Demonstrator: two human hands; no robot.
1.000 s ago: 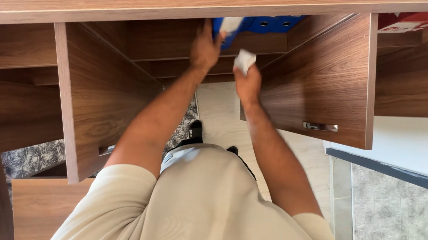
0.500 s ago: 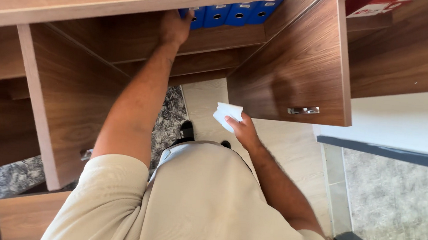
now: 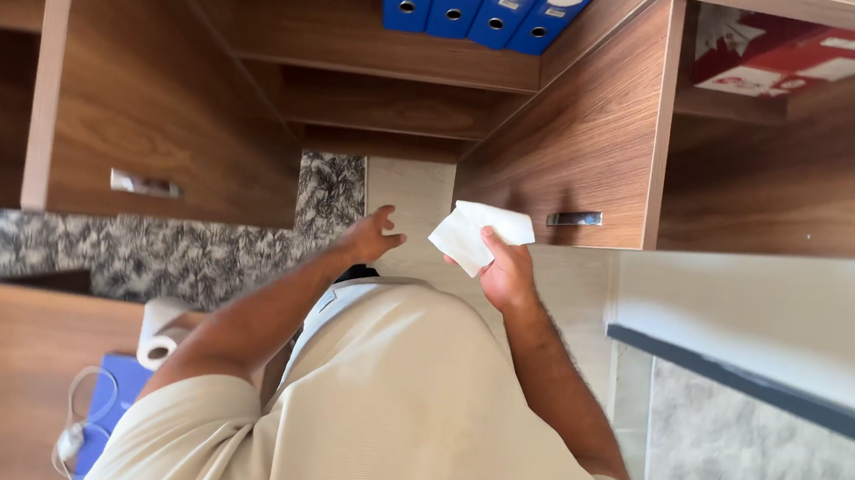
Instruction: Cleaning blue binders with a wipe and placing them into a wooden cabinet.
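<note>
Four blue binders (image 3: 484, 3) stand on the open cabinet's shelf (image 3: 399, 68). Right hand (image 3: 507, 274) pinches a white cloth (image 3: 473, 235); left hand (image 3: 373, 234) hangs empty, fingers loose.

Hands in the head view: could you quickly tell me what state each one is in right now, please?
Left hand: open, fingers spread, holding nothing.
Right hand: closed on a white folded paper towel.

Both forearms reach forward, left hand (image 3: 373, 234) open and loose, right hand (image 3: 505, 273) fingers pinched shut.
</note>
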